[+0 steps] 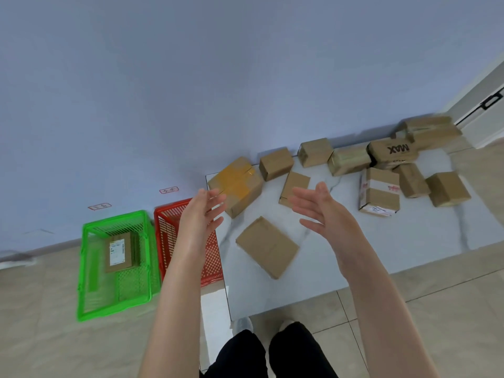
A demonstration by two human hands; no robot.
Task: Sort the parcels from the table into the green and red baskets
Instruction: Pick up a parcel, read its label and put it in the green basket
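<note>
I hold my left hand (200, 216) and right hand (324, 214) empty, fingers (301, 197) spread, palms facing, likely to clasp the yellow-taped parcel (237, 184) on the table (381, 241) between them

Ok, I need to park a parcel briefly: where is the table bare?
Bare table lies at the near right, between the flat parcel and the white-taped box, out to the front edge. The back row by the wall and the pile around the MAX box are crowded.
</note>
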